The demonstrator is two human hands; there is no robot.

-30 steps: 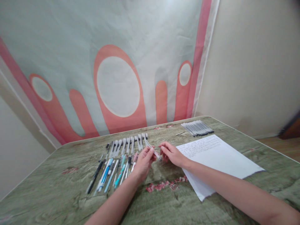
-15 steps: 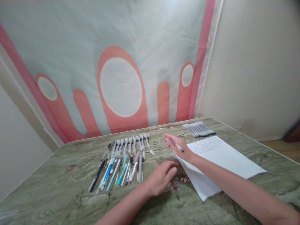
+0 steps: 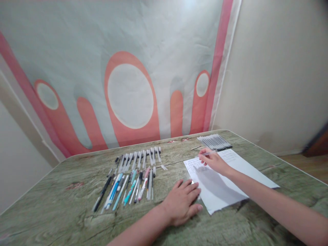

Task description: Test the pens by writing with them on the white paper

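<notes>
the right hand [image 3: 213,162] is closed around a slim pen [image 3: 209,153], pinched between thumb and fingers, and holds it over the upper left part of a white sheet of paper [image 3: 246,179]. whether the tip touches the sheet i cannot tell. small lines of writing run along the far part of the paper, and the hand's shadow falls across it. the left hand [image 3: 182,202] lies palm down with fingers spread, gripping nothing, its fingertips at the left edge of the paper. beyond the sheet, a neat batch of thin clear sticks [image 3: 214,140] with dark ends lies side by side. to the left are two groups: a far row of whitish tubes [image 3: 134,160] and, nearer, mixed pens [image 3: 114,192] in blue, black, teal, pink and white. a small clear piece [image 3: 164,167] lies just right of them on the wood-patterned table [image 3: 64,205].
</notes>
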